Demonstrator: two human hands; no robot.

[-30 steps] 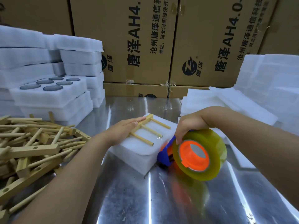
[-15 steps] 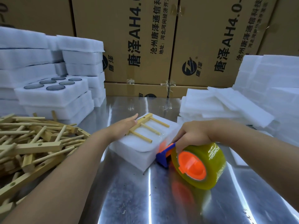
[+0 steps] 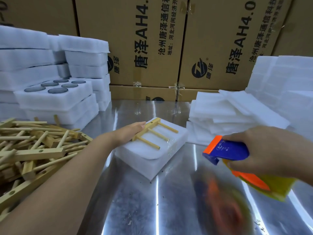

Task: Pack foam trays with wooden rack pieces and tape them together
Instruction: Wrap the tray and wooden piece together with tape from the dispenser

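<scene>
Shiny steel counter (image 3: 169, 209), cardboard boxes (image 3: 135, 39) stacked behind.

Risks from here, as a guess:
- rack piece (image 3: 153, 135) lying loose on top of foam tray (image 3: 145, 156), pinned only by flat fingers. Likely to skid or twist if tray gets turned for another tape pass.
- Thin top foam layer prob. free to shift vs. thicker block under it, giving a crooked bundle.
- Soft foam, easy to dent or tear under a hard tape pull.
- Tape end not visible; could fold back on itself.

Hands: left hand (image 3: 130, 133) w/ fingers straight, laid against rack's bar at tray's left edge, gripping nothing. Then right hand (image 3: 271, 150), clamped on tape dispenser (image 3: 227, 150), held off to the right, apart from tray, roll blurred.

Tray at mid-counter, corner toward camera. White, two layers, rounded top sheet. Rack in pale wood: one bar w/ a hole, three prongs pointing right. Glint of clear tape across prong tips near right edge.
</scene>
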